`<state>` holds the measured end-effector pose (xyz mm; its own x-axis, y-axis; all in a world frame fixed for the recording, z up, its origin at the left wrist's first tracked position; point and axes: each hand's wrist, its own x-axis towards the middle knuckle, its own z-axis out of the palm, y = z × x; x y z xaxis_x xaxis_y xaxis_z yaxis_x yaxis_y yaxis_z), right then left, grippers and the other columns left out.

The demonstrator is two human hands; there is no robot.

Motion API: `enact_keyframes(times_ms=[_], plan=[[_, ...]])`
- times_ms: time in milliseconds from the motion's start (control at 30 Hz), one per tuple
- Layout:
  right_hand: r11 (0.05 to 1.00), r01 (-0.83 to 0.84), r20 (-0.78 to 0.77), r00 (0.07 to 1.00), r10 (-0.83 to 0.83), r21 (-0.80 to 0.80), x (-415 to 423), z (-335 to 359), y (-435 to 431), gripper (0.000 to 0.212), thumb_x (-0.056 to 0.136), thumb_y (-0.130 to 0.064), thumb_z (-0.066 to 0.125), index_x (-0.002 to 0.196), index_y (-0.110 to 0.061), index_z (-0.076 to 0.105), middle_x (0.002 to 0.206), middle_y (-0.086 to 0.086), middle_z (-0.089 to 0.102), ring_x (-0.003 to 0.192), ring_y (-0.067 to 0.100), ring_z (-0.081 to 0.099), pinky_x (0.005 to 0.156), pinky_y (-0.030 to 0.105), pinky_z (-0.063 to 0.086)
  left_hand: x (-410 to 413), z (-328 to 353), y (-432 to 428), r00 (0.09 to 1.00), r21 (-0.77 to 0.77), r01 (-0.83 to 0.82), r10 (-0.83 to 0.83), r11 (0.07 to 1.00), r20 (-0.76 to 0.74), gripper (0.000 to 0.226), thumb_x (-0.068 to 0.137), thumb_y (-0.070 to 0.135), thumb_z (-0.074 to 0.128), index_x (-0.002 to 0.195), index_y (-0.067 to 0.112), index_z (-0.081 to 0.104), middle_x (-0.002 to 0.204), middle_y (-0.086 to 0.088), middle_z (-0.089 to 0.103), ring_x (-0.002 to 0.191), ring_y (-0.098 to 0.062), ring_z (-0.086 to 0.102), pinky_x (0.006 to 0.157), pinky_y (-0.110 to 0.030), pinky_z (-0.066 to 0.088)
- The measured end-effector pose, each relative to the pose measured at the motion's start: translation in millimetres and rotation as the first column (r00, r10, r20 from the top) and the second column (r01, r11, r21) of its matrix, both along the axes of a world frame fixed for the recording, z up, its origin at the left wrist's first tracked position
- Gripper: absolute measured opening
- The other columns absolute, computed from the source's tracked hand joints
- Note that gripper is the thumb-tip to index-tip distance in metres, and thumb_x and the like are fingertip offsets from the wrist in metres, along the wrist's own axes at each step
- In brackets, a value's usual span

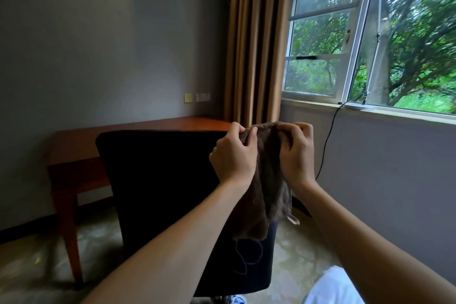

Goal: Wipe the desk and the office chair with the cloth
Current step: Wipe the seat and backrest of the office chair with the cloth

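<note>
Hands: both up in front of the chest, left hand (233, 155) and right hand (297, 153) each pinching the top edge of the cloth (266, 180), fingers closed on the fabric.
Cloth position: stretched between the two hands at its upper hem, the rest hanging free below them in loose folds, in the air and touching neither worktop nor seat as far as the view shows.
Cloth handling: soft, limp and light by the look of it, a brown towelling weave with a small tag at one lower corner; it droops wherever it isn't held, so it should bunch or fold into a pad easily and won't slip from a pinch.
Where to hold: my call is the top corners for spreading it out, then a gathered wad in one palm for the wiping itself.
Office chair: the office chair (160, 180) stands right behind the cloth, dark backrest facing the person, tucked toward the worktop's near edge.
Worktop: the worktop (138, 133), reddish wood, sits against the grey wall past the chair, its right end by the curtain (254, 44).
Stage: looks like preparation, no surface under the cloth yet.
</note>
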<state>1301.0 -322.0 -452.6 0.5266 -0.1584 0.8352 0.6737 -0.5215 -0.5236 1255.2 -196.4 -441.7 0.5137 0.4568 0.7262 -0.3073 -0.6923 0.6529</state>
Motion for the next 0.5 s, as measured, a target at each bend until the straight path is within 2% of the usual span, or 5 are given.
enact_keyframes(times_ms=[133, 300, 400, 500], plan=[[0.994, -0.028, -0.055, 0.998, 0.022, -0.101, 6.9, -0.8, -5.9, 0.018, 0.095, -0.018, 0.066, 0.113, -0.014, 0.07, 0.109, -0.007, 0.052, 0.109, 0.013, 0.042, 0.096, 0.018, 0.033, 7.9, -4.7, 1.1, 0.998, 0.004, -0.052, 0.052, 0.999, -0.027, 0.031, 0.096, 0.051, 0.059, 0.084, 0.024, 0.052, 0.082, 0.0, 0.072, 0.081, -0.03, 0.069, 0.064, -0.031, 0.037], [0.992, -0.058, -0.044, 0.998, 0.053, -0.115, 3.5, -5.6, -4.8, 0.018, 0.096, -0.022, 0.064, 0.114, -0.019, 0.066, 0.11, -0.012, 0.056, 0.112, 0.013, 0.04, 0.097, 0.023, 0.036, 14.5, -8.2, 10.1, 0.997, 0.035, -0.077, 0.078, 0.996, -0.016, 0.034, 0.095, 0.053, 0.058, 0.089, 0.02, 0.055, 0.082, -0.005, 0.073, 0.081, -0.035, 0.069, 0.063, -0.034, 0.042], [0.989, -0.06, -0.021, 0.998, 0.058, -0.133, 1.6, -9.2, -0.2, 0.02, 0.097, -0.023, 0.063, 0.116, -0.019, 0.065, 0.113, -0.01, 0.057, 0.114, 0.014, 0.039, 0.099, 0.026, 0.037, 11.0, -9.8, 15.4, 0.996, 0.055, -0.086, 0.086, 0.995, 0.008, 0.034, 0.097, 0.052, 0.058, 0.089, 0.019, 0.054, 0.08, -0.005, 0.072, 0.079, -0.034, 0.069, 0.062, -0.031, 0.037], [0.985, -0.065, -0.015, 0.998, 0.063, -0.162, -2.8, -12.4, 5.2, 0.026, 0.095, -0.029, 0.065, 0.119, -0.018, 0.064, 0.116, -0.011, 0.054, 0.117, 0.012, 0.036, 0.099, 0.02, 0.035, 6.0, -9.8, 21.0, 0.995, 0.057, -0.103, 0.102, 0.993, 0.016, 0.034, 0.097, 0.051, 0.058, 0.088, 0.019, 0.053, 0.08, -0.003, 0.071, 0.077, -0.031, 0.069, 0.062, -0.03, 0.035]])
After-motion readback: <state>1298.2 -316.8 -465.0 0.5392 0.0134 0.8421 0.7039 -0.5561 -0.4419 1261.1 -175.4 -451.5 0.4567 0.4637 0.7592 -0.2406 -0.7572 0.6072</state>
